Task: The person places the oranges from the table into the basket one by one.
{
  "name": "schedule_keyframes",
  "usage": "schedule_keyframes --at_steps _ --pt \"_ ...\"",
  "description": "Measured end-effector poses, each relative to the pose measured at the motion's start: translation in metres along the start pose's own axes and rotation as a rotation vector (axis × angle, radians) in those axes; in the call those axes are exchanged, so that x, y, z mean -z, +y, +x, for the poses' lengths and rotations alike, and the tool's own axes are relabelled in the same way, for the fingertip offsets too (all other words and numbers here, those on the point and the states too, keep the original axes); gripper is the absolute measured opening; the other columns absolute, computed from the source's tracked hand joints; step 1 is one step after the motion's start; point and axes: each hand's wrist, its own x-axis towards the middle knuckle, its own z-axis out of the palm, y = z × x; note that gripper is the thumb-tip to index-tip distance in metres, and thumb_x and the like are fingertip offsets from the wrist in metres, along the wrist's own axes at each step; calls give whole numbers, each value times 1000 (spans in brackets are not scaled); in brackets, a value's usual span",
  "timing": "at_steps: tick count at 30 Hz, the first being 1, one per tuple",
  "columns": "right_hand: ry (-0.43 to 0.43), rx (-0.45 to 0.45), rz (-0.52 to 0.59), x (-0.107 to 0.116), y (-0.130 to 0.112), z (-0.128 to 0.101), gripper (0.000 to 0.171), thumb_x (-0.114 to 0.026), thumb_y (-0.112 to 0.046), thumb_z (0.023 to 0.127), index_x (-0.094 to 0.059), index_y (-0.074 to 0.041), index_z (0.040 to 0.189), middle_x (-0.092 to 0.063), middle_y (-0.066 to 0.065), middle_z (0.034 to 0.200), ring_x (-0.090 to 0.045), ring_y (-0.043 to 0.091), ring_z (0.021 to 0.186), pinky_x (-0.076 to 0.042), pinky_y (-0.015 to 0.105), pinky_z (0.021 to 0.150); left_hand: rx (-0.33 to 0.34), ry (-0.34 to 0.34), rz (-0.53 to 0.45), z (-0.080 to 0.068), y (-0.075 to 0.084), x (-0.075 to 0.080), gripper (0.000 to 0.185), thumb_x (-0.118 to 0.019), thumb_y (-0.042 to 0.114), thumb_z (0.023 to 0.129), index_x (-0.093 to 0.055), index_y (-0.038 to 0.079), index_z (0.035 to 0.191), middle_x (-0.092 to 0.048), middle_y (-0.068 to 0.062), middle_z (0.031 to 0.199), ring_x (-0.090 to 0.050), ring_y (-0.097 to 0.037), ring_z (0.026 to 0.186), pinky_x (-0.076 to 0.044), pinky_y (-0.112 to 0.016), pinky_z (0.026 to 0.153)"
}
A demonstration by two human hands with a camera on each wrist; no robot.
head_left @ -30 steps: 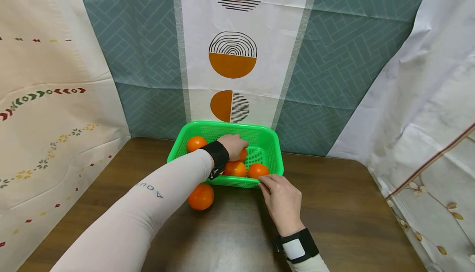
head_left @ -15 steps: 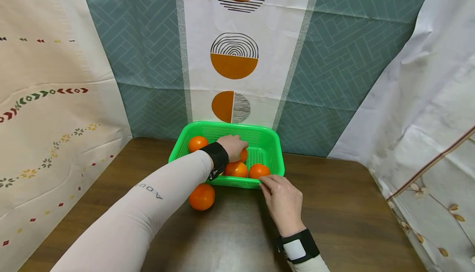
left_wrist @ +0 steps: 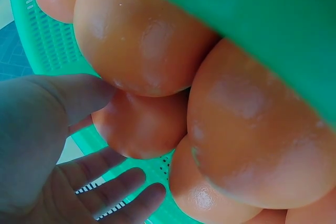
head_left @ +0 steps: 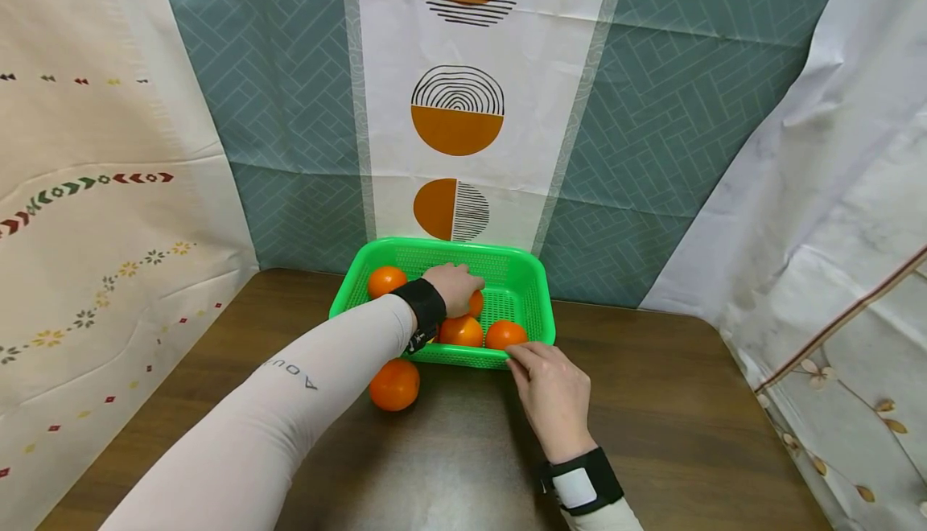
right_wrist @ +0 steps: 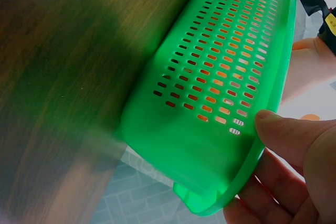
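Observation:
A green plastic basket [head_left: 539, 306] with slotted walls stands at the back of the table and holds several oranges. My left hand [head_left: 452, 286] reaches down into it. In the left wrist view its thumb lies against an orange [left_wrist: 144, 127] and the other fingers [left_wrist: 113, 182] spread around the far side, partly hidden. Larger in that view, two other oranges [left_wrist: 252, 129] sit closer to the camera. My right hand [head_left: 554, 390] pinches the basket's near right rim, thumb outside and fingers beneath the edge, as the right wrist view shows. Just inside that rim sits an orange [head_left: 505, 335].
One orange [head_left: 394, 384] lies on the dark wooden table [head_left: 449, 450] in front of the basket, beside my left forearm. Patterned cloth [head_left: 304, 113] hangs right behind the basket, and pale cloths border the table on the left and right.
Both hands and the oranges hold nearly the same places throughout. The whole head view shifts very slightly.

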Motion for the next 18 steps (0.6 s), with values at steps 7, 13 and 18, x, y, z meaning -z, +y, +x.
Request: schedule_keyframes --at_steps 7,13,18 --pt "7 6 -2 -1 0 -1 23 -86 -24 82 -81 -25 104 -73 -8 96 -69 16 89 -55 35 62 -2 9 -2 -6 1 3 47 -65 26 100 -55 22 146 -56 -12 138 -56 -34 122 -49 -45 97" --pt "10 14 -8 -1 0 -1 23 -86 -24 82 -81 -25 104 -73 -8 97 -69 16 88 -55 35 62 26 1 23 -2 -2 -2 50 -64 31 100 -51 27 148 -53 -10 143 -53 -33 126 -48 -44 99" --pt "15 17 -11 -1 0 -1 23 -86 -25 82 -81 -25 104 -73 -9 97 -69 15 89 -55 35 61 32 13 36 -2 -4 -4 54 -64 36 100 -48 29 150 -49 -11 149 -48 -35 134 -44 -49 104"
